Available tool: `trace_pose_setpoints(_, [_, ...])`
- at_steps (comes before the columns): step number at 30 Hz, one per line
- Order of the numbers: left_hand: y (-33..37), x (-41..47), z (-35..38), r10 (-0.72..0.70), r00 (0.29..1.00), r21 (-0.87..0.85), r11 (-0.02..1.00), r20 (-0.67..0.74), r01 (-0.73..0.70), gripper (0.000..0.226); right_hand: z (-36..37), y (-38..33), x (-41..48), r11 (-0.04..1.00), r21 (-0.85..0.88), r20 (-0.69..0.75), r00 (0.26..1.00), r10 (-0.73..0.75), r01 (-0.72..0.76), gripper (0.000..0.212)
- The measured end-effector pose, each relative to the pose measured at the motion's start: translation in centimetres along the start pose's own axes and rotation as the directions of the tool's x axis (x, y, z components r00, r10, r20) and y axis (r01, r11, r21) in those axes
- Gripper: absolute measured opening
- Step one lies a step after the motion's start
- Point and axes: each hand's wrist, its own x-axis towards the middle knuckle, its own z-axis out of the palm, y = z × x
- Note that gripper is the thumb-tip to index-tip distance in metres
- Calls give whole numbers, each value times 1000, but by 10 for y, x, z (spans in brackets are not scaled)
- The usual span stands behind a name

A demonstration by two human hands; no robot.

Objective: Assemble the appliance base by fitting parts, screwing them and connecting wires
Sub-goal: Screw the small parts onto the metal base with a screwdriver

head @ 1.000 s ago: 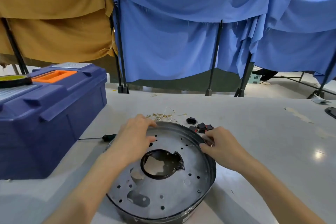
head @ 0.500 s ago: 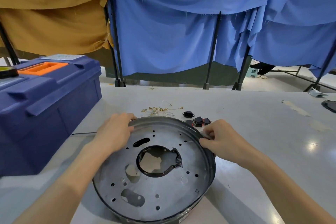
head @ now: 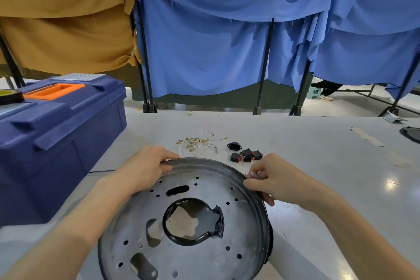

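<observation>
The round metal appliance base (head: pixel 238 229) is tipped up toward me, its perforated inner face showing a large central hole edged in black. My left hand (head: pixel 145 166) grips the far left rim. My right hand (head: pixel 270 177) pinches the far right rim with thumb and fingers. Behind the base on the table lie a bundle of thin wires with brass terminals (head: pixel 197 142), a black socket (head: pixel 234 146) and a few black-and-red switches (head: pixel 245 155).
A large blue toolbox (head: pixel 56 134) with an orange handle stands at the left, with a tape roll (head: pixel 10 95) on top. A thin screwdriver shaft (head: pixel 102 171) lies by its foot. Blue and tan cloths hang on stands behind the grey table (head: pixel 318 154). A dark object (head: pixel 411 134) sits far right.
The base has tilted up toward me and come closer. My left hand slid from the inner face to the far left rim. My right hand stays on the right rim.
</observation>
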Motion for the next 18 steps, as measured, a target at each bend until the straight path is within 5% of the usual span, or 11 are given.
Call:
trace_pose_setpoints(5, [-1, 3, 3, -6, 1000, 85, 996, -30, 8, 40, -21, 9, 5, 998, 20, -209, 976, 59, -57, 56])
trace_pose_setpoints(11, [-3, 2, 16, 21, 988, 150, 989, -151, 2, 44, -27, 29, 25, 972, -125, -264, 951, 162, -201, 12])
trace_pose_setpoints(18, [-6, 2, 25, -30, 981, 125, 991, -190, 55, 67, 1, 41, 54, 923, -258, -303, 931, 203, -285, 3])
